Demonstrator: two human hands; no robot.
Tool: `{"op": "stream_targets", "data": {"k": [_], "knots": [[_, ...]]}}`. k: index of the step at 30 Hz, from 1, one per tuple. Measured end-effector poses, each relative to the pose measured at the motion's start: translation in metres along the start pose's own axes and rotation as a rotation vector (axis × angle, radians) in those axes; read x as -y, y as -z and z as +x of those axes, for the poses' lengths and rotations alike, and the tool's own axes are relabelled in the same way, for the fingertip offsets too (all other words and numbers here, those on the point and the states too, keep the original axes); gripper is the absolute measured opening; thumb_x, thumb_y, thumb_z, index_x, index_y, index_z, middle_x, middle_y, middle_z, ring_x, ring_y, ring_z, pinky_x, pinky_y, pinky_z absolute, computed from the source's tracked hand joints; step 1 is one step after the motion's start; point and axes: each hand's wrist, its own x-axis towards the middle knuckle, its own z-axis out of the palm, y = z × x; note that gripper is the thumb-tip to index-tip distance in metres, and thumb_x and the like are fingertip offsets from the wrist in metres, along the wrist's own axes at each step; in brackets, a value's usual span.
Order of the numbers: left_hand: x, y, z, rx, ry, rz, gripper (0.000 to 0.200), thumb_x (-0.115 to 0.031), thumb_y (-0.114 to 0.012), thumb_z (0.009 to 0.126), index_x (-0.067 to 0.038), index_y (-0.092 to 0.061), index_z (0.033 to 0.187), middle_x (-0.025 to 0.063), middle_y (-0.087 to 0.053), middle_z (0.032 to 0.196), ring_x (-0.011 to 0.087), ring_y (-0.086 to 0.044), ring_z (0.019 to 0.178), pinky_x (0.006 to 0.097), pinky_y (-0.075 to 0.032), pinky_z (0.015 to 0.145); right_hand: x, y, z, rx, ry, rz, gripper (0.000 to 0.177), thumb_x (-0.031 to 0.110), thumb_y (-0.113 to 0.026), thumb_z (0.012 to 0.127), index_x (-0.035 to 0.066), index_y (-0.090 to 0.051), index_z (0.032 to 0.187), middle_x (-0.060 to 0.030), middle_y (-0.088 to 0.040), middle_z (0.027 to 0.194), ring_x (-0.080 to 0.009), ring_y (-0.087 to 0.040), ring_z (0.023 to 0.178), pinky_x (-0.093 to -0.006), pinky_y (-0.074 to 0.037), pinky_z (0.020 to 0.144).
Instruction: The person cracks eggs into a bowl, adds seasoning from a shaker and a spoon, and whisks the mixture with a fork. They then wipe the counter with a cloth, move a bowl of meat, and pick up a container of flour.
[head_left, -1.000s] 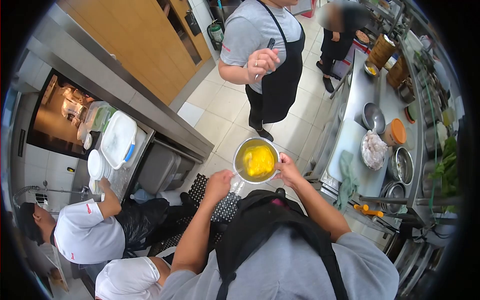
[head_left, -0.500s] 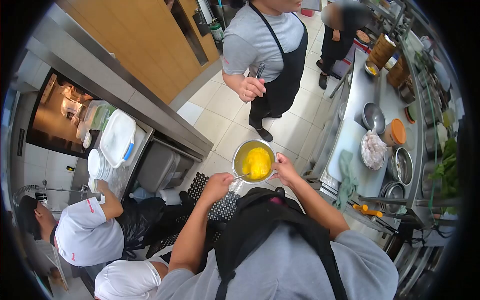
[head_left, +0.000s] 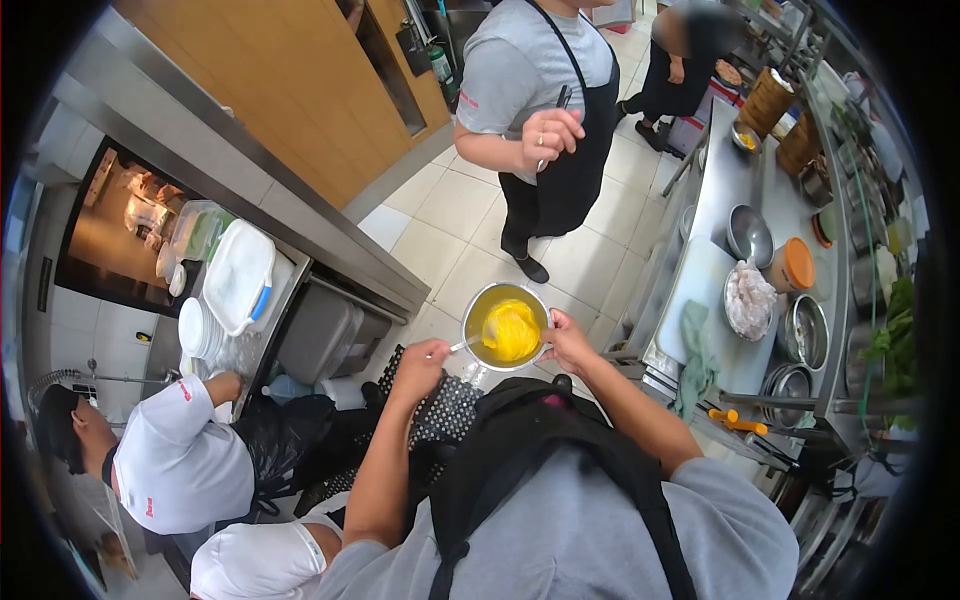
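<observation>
In front of my apron, a round metal bowl (head_left: 473, 306) is held up over the floor. My right hand (head_left: 570, 343) grips its right rim, thumb and fingers closed on it. Inside is a yellow mixture (head_left: 511, 330) that looks like beaten egg, with swirl marks on its surface. My left hand (head_left: 419, 370) is closed around the handle of a thin metal utensil (head_left: 466, 344), which reaches over the left rim into the mixture. The utensil's working end is hidden there, so its kind cannot be made out.
On the right, a steel counter (head_left: 735, 190) carries a white cutting board (head_left: 684, 318), a green cloth (head_left: 697, 350), a bowl of pale raw food (head_left: 749, 302) and an orange-lidded tub (head_left: 792, 266). A co-worker (head_left: 545, 90) stands ahead, another (head_left: 185, 465) at left by stacked plates (head_left: 198, 330).
My left hand has shifted slightly left with the utensil, and the yellow mixture has swirled into another shape. The co-worker ahead has raised their hand and moved it to the right.
</observation>
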Motion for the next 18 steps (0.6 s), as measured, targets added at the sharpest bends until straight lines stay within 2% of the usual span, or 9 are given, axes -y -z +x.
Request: {"op": "stream_targets", "data": {"k": [2,3,6,7,10,12,14,16,18], "knots": [[0.013,-0.009,-0.002,-0.203,-0.063,0.133,0.024,-0.021,-0.059,0.096,-0.001,-0.072,0.094,0.0183,-0.069,0.081,0.0273,-0.068,0.076,0.0375,-0.051,0.073,-0.004,-0.002,-0.002,0.004,-0.005,0.023,0.021,-0.002,-0.06,0.08,0.014,-0.051,0.091,-0.0006,-0.054,0.086,-0.0171,-0.064,0.077,-0.0429,-0.063,0.059],[-0.004,-0.008,-0.009,0.006,-0.004,0.102,0.023,-0.019,-0.058,0.096,-0.001,-0.072,0.096,0.0193,-0.069,0.082,0.0296,-0.068,0.076,0.039,-0.051,0.073,-0.01,0.0,0.003,0.0,0.005,0.011,0.021,-0.002,-0.06,0.08,0.014,-0.051,0.091,-0.0006,-0.054,0.087,-0.0174,-0.064,0.077,-0.0425,-0.063,0.057],[-0.027,0.028,-0.004,0.093,0.16,-0.106,0.022,-0.017,-0.056,0.096,-0.002,-0.072,0.098,0.0199,-0.07,0.088,0.036,-0.068,0.083,0.0429,-0.052,0.076,0.0,-0.002,0.003,-0.019,0.011,0.005,0.022,-0.003,-0.06,0.08,0.013,-0.051,0.092,-0.0008,-0.054,0.087,-0.0177,-0.064,0.076,-0.0418,-0.063,0.056],[-0.013,0.024,-0.003,-0.062,0.14,-0.153,0.022,-0.018,-0.057,0.096,-0.003,-0.072,0.097,0.0201,-0.07,0.088,0.0361,-0.069,0.084,0.0425,-0.052,0.076,0.002,-0.004,-0.001,-0.036,-0.008,0.014,0.022,-0.003,-0.06,0.08,0.013,-0.051,0.092,-0.001,-0.054,0.087,-0.0178,-0.064,0.075,-0.0415,-0.063,0.055],[-0.011,-0.002,-0.008,0.067,-0.012,0.072,0.022,-0.018,-0.058,0.096,-0.001,-0.072,0.096,0.0191,-0.07,0.084,0.0305,-0.069,0.08,0.0392,-0.052,0.075,-0.008,-0.002,0.008,-0.003,0.035,-0.01,0.022,-0.005,-0.058,0.08,0.009,-0.053,0.096,-0.0038,-0.055,0.088,-0.0215,-0.067,0.077,-0.0428,-0.064,0.056],[-0.007,0.008,-0.004,0.093,-0.043,0.038,0.022,-0.017,-0.058,0.096,-0.001,-0.072,0.096,0.0195,-0.071,0.085,0.0313,-0.069,0.081,0.0392,-0.053,0.076,-0.005,-0.002,0.007,-0.014,0.021,-0.004,0.021,-0.005,-0.058,0.08,0.009,-0.052,0.095,-0.0035,-0.055,0.087,-0.0213,-0.066,0.076,-0.0429,-0.064,0.056],[-0.014,0.024,-0.003,-0.103,0.119,-0.112,0.021,-0.016,-0.057,0.095,-0.002,-0.072,0.095,0.0192,-0.072,0.088,0.035,-0.069,0.084,0.0417,-0.053,0.078,-0.005,-0.004,0.004,-0.033,-0.001,0.013,0.021,-0.005,-0.058,0.08,0.01,-0.052,0.094,-0.0033,-0.054,0.086,-0.0211,-0.066,0.075,-0.043,-0.064,0.055],[-0.007,0.007,-0.006,-0.145,0.066,-0.034,0.022,-0.017,-0.057,0.095,-0.001,-0.072,0.093,0.0188,-0.071,0.087,0.0336,-0.069,0.083,0.0414,-0.053,0.077,-0.008,-0.004,0.006,0.011,0.061,0.029,0.021,-0.005,-0.058,0.08,0.009,-0.052,0.095,-0.0036,-0.054,0.087,-0.0214,-0.066,0.077,-0.0432,-0.064,0.055],[-0.004,0.003,-0.007,0.076,-0.034,0.017,0.024,-0.02,-0.053,0.096,-0.006,-0.072,0.096,0.0192,-0.071,0.09,0.0389,-0.068,0.085,0.044,-0.052,0.075,-0.007,-0.004,0.006,-0.007,0.039,0.017,0.022,-0.005,-0.058,0.08,0.009,-0.052,0.094,-0.0036,-0.053,0.088,-0.0212,-0.066,0.077,-0.0434,-0.064,0.056]]}}
